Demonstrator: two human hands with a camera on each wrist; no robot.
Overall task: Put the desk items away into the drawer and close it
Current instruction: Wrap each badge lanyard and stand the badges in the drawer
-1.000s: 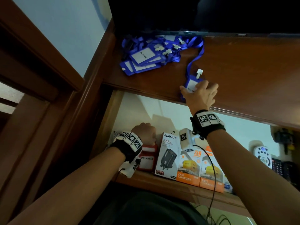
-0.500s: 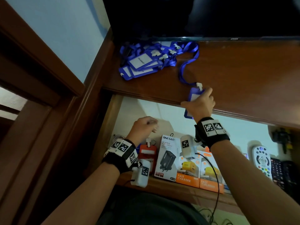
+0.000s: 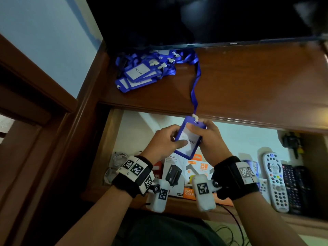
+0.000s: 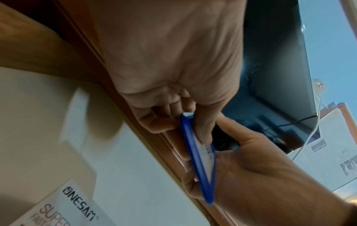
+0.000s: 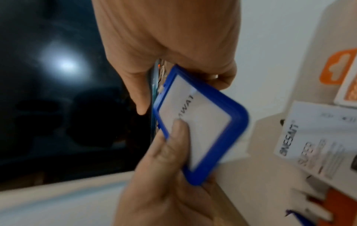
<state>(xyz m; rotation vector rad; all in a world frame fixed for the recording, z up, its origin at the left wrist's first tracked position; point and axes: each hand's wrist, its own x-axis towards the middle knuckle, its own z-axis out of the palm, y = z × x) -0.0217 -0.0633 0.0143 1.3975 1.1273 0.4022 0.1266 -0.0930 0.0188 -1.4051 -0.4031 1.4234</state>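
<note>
A blue badge holder (image 3: 188, 141) with a white card marked PELAWAT hangs above the open drawer (image 3: 124, 125). My left hand (image 3: 165, 142) pinches its left edge with the thumb on the card face. My right hand (image 3: 207, 139) grips its right side. Its blue lanyard (image 3: 195, 89) trails up over the desk edge onto the desktop. The left wrist view shows the holder edge-on (image 4: 195, 152) between both hands; the right wrist view shows its face (image 5: 201, 126). A pile of blue badge holders and lanyards (image 3: 142, 71) lies at the desk's back left.
Inside the drawer stand charger boxes (image 3: 175, 173), an orange box (image 3: 198, 167), a white cable coil (image 3: 117, 158) at left, and a white remote (image 3: 275, 180) beside dark remotes (image 3: 296, 187) at right. A dark screen (image 3: 213, 20) stands at the back of the wooden desk (image 3: 257, 89).
My right hand pulled the badge holder off the desk edge down over the drawer, stretching its lanyard. My left hand rose from the drawer's contents and took hold of the holder's left edge.
</note>
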